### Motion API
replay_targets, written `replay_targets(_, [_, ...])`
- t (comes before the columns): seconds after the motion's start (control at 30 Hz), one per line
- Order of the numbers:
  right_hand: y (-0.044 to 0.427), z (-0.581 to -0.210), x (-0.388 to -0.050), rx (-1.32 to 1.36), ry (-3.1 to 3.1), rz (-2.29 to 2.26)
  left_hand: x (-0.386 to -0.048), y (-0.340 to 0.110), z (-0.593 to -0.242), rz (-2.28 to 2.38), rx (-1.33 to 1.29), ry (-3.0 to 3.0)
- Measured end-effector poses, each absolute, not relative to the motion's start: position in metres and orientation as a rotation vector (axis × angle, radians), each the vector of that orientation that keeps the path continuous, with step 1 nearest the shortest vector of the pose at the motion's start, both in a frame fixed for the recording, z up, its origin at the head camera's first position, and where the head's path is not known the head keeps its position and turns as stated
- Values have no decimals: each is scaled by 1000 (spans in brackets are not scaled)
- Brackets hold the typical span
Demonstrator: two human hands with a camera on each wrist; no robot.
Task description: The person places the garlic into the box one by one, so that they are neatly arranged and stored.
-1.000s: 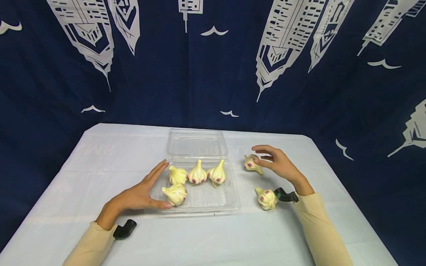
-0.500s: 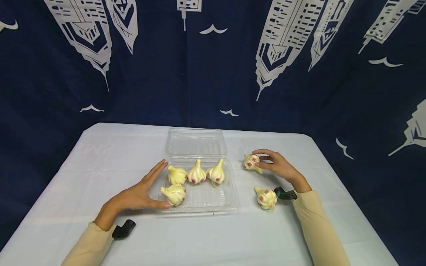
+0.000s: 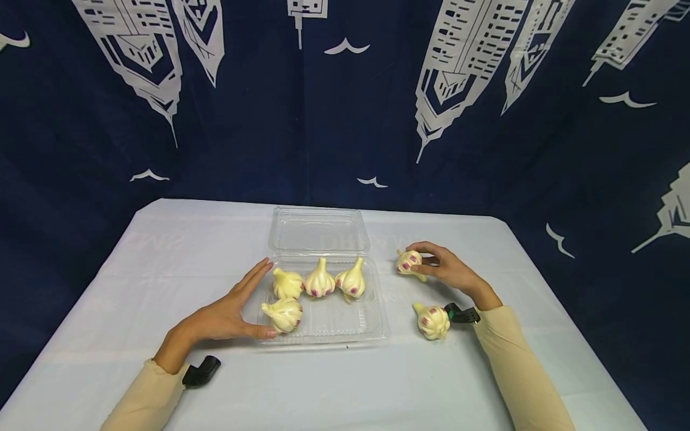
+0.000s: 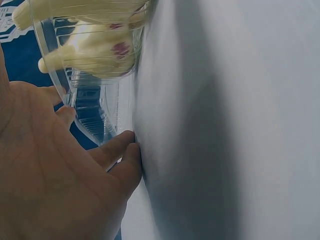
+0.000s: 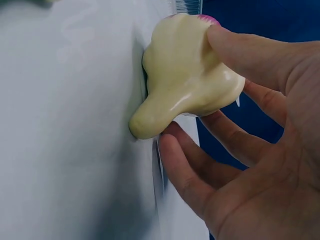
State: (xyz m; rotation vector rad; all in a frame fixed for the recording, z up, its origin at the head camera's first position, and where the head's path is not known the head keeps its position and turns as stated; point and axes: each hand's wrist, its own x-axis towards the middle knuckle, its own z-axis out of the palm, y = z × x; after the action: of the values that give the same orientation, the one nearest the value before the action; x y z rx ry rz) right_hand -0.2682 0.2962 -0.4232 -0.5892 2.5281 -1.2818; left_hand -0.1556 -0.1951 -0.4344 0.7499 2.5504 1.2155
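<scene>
The clear box point(image 3: 339, 320) lies on the table point(image 3: 334, 389) with its lid point(image 3: 318, 230) folded back at 12 o'clock, probably so that its inside can be reached freely. Inside, a row of three garlics point(image 3: 320, 279) is along the far side, and the fourth garlic point(image 3: 286, 316) lies between 8 and 9 o'clock, perhaps packed closely to save room. Outside the box, the held garlic point(image 3: 408, 262) is between 2 and 3 o'clock, and the loose garlic point(image 3: 432, 323) is a little below 3 o'clock.

The left hand point(image 3: 221, 316) is at 9 o'clock, spread wide along the box side; it seems to touch the rim, I think to keep the box steady. The right hand point(image 3: 451, 272) is narrow: thumb and fingers pinch the held garlic around its body, presumably for a secure grip. Whether this garlic bears on the table, I cannot tell.
</scene>
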Motion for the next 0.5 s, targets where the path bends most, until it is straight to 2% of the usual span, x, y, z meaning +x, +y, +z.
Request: replay_targets(0.5, [295,-411,-264,-565,2519,-1421,-155,-195,-434,1235,758,2548])
